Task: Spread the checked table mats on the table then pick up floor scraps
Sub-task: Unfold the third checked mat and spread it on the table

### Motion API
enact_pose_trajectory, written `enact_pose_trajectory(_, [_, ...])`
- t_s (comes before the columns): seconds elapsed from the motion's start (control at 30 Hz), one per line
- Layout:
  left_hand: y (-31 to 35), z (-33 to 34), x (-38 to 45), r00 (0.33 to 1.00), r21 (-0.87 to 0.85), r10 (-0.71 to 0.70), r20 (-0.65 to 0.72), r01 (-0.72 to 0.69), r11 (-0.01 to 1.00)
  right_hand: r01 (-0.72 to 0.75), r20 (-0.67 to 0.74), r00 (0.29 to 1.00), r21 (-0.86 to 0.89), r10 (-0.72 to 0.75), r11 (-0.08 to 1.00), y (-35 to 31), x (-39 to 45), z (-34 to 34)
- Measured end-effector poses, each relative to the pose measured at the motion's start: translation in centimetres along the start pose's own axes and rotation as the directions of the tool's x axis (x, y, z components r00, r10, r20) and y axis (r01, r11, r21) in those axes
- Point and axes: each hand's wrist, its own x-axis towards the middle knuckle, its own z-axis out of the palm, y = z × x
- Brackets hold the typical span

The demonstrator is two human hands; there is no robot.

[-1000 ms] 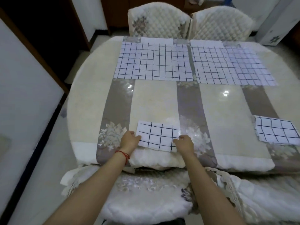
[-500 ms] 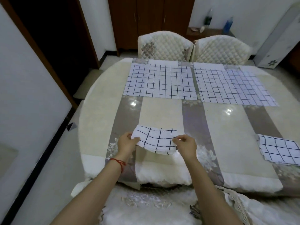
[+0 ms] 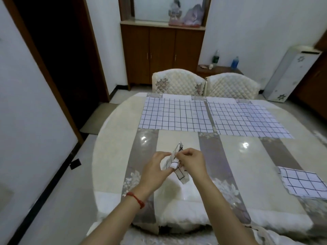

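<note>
Hands: left hand (image 3: 154,170) and right hand (image 3: 192,161) meet above the near middle of the table (image 3: 113,149), both raised off its surface.
Left fingers: curled, pinching the left part of the small checked mat (image 3: 177,166); a fold of it wraps over 1 fingertip.
Right fingers: bent, thumb and forefinger pinching the mat's upper edge, just beside the left hand.
Small mat: bunched and crumpled between the 2 hands, 1 corner sticking up, another hanging down toward the tabletop; whether it touches the cloth cannot be told.
Spread mats: 2 large checked mats lie flat on the far half, the left large mat (image 3: 175,114) and the right large mat (image 3: 247,119) side by side, edges nearly meeting.
Side mat: another small checked mat (image 3: 304,183) lies flat at the right near edge, well apart from the hands.
Wrist: red string bracelet (image 3: 137,199) on the left wrist.
Floor: dark scrap (image 3: 75,163) on the tiles left of the table, by the wall.
Chairs: 2 quilted chairs (image 3: 178,82) stand against the far edge.
</note>
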Motion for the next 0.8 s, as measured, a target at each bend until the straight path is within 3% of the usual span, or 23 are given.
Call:
enact_pose_trajectory(0.13, [0.2,-0.8,0.2,0.988,0.052,0.093,-0.12,-0.087,0.995,0.054,-0.024,0.998,0.064,-0.052,0.997,-0.2,-1.1,-0.1])
enact_pose_trajectory(0.33, [2.7,-3.9,2.0,0.972,-0.021,0.085,-0.217,-0.092,0.996,0.077,-0.056,0.996,0.03,-0.075,0.997,1.1,-2.4,-0.4])
enact_pose_trajectory(0.53, [4.5,-5.2,3.8,0.988,-0.221,-0.055,-0.144,0.022,0.975,0.238,0.018,0.971,0.001,-0.238,0.971,-0.4,-3.7,0.5])
enact_pose_trajectory(0.67, [5.6,-5.1,3.6,0.987,-0.454,-0.156,-0.04,0.121,0.883,0.303,0.059,0.951,0.048,-0.305,0.952,-2.0,-4.0,0.9])
enact_pose_trajectory(0.8, [6.3,-5.4,2.9,0.992,-0.579,-0.118,0.032,0.115,0.807,0.313,0.062,0.946,0.085,-0.319,0.946,-2.7,-3.9,0.8])
